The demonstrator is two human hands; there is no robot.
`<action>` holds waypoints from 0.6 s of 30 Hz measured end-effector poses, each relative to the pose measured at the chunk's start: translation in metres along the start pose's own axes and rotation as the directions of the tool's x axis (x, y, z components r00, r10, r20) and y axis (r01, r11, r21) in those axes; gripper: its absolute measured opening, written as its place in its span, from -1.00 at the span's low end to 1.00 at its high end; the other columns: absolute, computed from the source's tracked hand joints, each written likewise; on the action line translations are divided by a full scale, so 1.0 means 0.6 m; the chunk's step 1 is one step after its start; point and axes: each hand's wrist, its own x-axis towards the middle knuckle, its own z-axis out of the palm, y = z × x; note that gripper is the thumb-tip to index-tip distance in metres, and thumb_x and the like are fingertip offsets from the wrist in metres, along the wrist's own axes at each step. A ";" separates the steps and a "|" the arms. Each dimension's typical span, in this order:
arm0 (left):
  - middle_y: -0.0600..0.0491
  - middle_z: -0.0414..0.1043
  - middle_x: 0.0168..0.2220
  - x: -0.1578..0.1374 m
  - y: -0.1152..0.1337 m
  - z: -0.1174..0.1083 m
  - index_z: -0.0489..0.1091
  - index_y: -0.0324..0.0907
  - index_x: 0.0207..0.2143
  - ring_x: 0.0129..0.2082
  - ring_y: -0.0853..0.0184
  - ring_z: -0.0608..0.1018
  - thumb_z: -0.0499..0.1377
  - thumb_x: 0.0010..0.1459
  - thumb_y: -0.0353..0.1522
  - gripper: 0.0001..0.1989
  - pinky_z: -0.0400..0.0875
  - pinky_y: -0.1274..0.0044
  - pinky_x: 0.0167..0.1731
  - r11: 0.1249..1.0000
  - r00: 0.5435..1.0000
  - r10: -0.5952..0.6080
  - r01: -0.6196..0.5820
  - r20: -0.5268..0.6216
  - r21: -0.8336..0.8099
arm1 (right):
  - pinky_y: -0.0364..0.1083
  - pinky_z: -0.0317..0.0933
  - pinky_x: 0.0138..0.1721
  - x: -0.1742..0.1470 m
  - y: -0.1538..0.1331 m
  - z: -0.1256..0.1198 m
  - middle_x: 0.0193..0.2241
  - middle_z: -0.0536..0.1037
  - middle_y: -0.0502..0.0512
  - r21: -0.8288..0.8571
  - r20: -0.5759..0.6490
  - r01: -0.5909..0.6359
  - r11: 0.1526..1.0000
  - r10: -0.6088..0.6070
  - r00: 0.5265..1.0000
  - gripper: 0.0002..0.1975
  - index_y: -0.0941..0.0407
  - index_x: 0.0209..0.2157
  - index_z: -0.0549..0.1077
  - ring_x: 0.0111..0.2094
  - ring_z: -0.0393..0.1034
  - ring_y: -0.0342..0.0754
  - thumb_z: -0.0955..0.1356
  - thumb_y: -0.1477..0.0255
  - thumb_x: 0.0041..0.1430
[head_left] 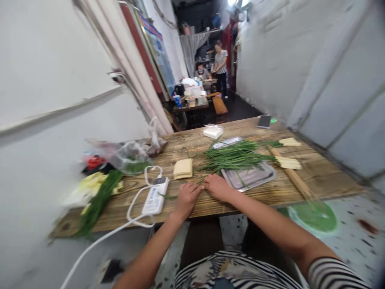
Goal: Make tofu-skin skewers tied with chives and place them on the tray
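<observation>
Head view shows us two pale rolls [288,162] at right, seemingly done, with green stalks [234,155] heaped over trays [257,176] and stacked yellow sheets [183,168] remaining, while our left hand [188,196] and right hand [217,187] nearly meet, their grip impossible to tell.

The bench [327,180] is of worn, grained wood. At its left end lie a bunch of long greens [100,200], pale yellow leaves [92,185] and clear plastic bags [130,156]. Right of these, a white power strip [155,196] lies near the front edge with its looped cable [132,204]. A stack of pale square sheets [183,168] sits left of the green stalks [233,154], which spread over two trays [261,176]. Wooden sticks [296,182] lie at right, near two pale-wrapped bundles [288,162]. Farther off are a white box [213,131] and a phone [264,121].
</observation>
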 end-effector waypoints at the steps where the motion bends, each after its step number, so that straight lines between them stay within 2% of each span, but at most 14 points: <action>1: -0.03 0.52 -0.20 -0.001 -0.005 0.003 0.44 -0.11 -0.10 -0.16 0.25 0.45 -0.08 0.35 -0.31 -0.69 0.26 0.38 -0.16 1.000 1.000 0.015 -0.015 -0.014 -0.013 | -0.05 0.12 -0.17 -0.001 -0.005 -0.005 -0.27 0.46 0.15 -0.009 0.005 -0.006 1.000 0.006 1.000 -0.78 0.17 -0.24 0.46 -0.17 0.26 -0.01 0.20 0.46 0.31; 3: -0.02 0.52 -0.22 0.000 -0.014 0.009 0.45 -0.11 -0.11 -0.20 0.24 0.47 -0.09 0.35 -0.32 -0.68 0.30 0.38 -0.19 0.997 0.997 0.052 -0.055 -0.052 -0.055 | -0.04 0.13 -0.14 -0.012 -0.010 -0.020 -0.24 0.47 0.14 -0.018 -0.033 -0.046 0.999 0.046 0.998 -0.76 0.16 -0.11 0.42 -0.16 0.27 -0.01 0.18 0.43 0.33; 5: -0.01 0.53 -0.23 0.001 -0.022 0.013 0.44 -0.11 -0.11 -0.21 0.24 0.47 -0.09 0.34 -0.34 -0.69 0.33 0.37 -0.19 0.990 0.992 0.097 -0.104 -0.082 -0.096 | -0.03 0.15 -0.14 -0.043 -0.002 -0.044 -0.19 0.48 0.16 0.008 -0.126 -0.149 0.989 0.149 0.981 -0.67 0.17 0.06 0.31 -0.17 0.28 0.01 0.19 0.37 0.32; 7: 0.02 0.53 -0.23 0.002 -0.024 0.014 0.44 -0.08 -0.10 -0.22 0.25 0.48 -0.08 0.33 -0.35 -0.70 0.36 0.38 -0.19 0.985 0.989 0.113 -0.124 -0.092 -0.121 | -0.03 0.17 -0.14 -0.104 0.023 -0.072 -0.16 0.49 0.19 0.051 -0.228 -0.317 0.947 0.320 0.920 -0.61 0.17 0.11 0.28 -0.16 0.29 0.01 0.19 0.34 0.32; 9: 0.03 0.53 -0.25 0.001 -0.024 0.014 0.43 -0.06 -0.10 -0.24 0.26 0.48 -0.08 0.33 -0.36 -0.70 0.38 0.39 -0.18 0.984 0.988 0.114 -0.127 -0.105 -0.128 | -0.03 0.17 -0.10 -0.188 0.067 -0.100 -0.17 0.50 0.22 0.063 -0.314 -0.518 0.853 0.510 0.801 -0.66 0.16 -0.02 0.42 -0.14 0.31 0.01 0.13 0.41 0.33; 11: 0.04 0.53 -0.26 0.001 -0.023 0.015 0.44 -0.05 -0.11 -0.24 0.27 0.49 -0.07 0.32 -0.35 -0.70 0.39 0.38 -0.17 0.983 0.985 0.111 -0.128 -0.132 -0.131 | -0.03 0.18 -0.10 -0.276 0.122 -0.120 -0.24 0.52 0.24 0.021 -0.337 -0.740 0.672 0.702 0.627 -0.66 0.16 -0.19 0.51 -0.15 0.34 0.05 0.14 0.40 0.32; 12: 0.04 0.53 -0.26 0.000 -0.023 0.017 0.44 -0.05 -0.12 -0.24 0.27 0.49 -0.07 0.32 -0.34 -0.71 0.40 0.38 -0.16 0.982 0.983 0.109 -0.129 -0.146 -0.135 | -0.03 0.19 -0.13 -0.315 0.149 -0.127 -0.28 0.53 0.27 -0.016 -0.317 -0.833 0.553 0.787 0.529 -0.66 0.19 -0.25 0.53 -0.16 0.36 0.08 0.16 0.39 0.29; 14: 0.05 0.53 -0.27 0.001 -0.023 0.019 0.45 -0.04 -0.14 -0.25 0.27 0.49 -0.06 0.32 -0.34 -0.71 0.41 0.37 -0.16 0.981 0.981 0.098 -0.123 -0.166 -0.148 | -0.05 0.21 -0.17 -0.371 0.191 -0.133 -0.27 0.53 0.31 -0.074 -0.186 -0.932 0.354 0.913 0.362 -0.67 0.21 -0.28 0.54 -0.16 0.39 0.10 0.19 0.37 0.27; 15: 0.05 0.53 -0.28 0.001 -0.023 0.020 0.46 -0.04 -0.15 -0.25 0.27 0.50 -0.06 0.32 -0.34 -0.71 0.41 0.37 -0.16 0.980 0.981 0.094 -0.120 -0.169 -0.156 | -0.06 0.22 -0.20 -0.387 0.206 -0.132 -0.26 0.54 0.32 -0.084 -0.125 -0.953 0.291 0.946 0.300 -0.67 0.21 -0.27 0.54 -0.17 0.41 0.09 0.19 0.36 0.26; 16: 0.04 0.53 -0.28 0.001 -0.023 0.020 0.46 -0.05 -0.15 -0.26 0.27 0.50 -0.06 0.32 -0.34 -0.71 0.41 0.36 -0.16 0.980 0.982 0.090 -0.117 -0.167 -0.163 | -0.08 0.22 -0.25 -0.396 0.216 -0.130 -0.27 0.55 0.31 -0.092 -0.080 -0.963 0.252 0.962 0.259 -0.67 0.20 -0.27 0.55 -0.20 0.43 0.08 0.20 0.35 0.26; 18: 0.04 0.53 -0.29 0.002 -0.023 0.020 0.47 -0.05 -0.16 -0.26 0.28 0.50 -0.07 0.32 -0.34 -0.69 0.40 0.36 -0.16 0.979 0.984 0.081 -0.108 -0.160 -0.171 | -0.11 0.22 -0.33 -0.398 0.227 -0.123 -0.32 0.57 0.27 -0.092 -0.032 -0.972 0.214 0.975 0.218 -0.69 0.17 -0.30 0.56 -0.27 0.46 0.05 0.22 0.34 0.24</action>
